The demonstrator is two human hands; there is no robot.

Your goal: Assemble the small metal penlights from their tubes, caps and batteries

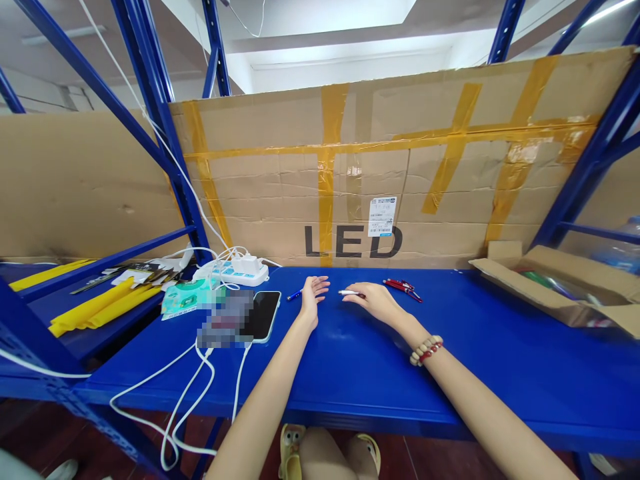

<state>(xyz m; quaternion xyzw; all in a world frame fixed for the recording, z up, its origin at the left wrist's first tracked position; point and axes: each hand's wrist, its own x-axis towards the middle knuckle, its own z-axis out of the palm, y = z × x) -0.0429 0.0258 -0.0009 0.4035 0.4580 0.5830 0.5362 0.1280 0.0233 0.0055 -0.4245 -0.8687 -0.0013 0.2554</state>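
My right hand is closed round a pen whose silver end points left; the rest of its barrel is mostly hidden by my fingers. My left hand is held edge-on over the blue table, fingers stretched out and apart, with nothing in it. Just left of that hand lies a blue pen. To the right of my right hand, several red pens rest together in a loose pile.
A smartphone with white cables and a power strip lie at left, near a green packet. An open cardboard box stands at right. A large cardboard sheet closes off the back of the blue table.
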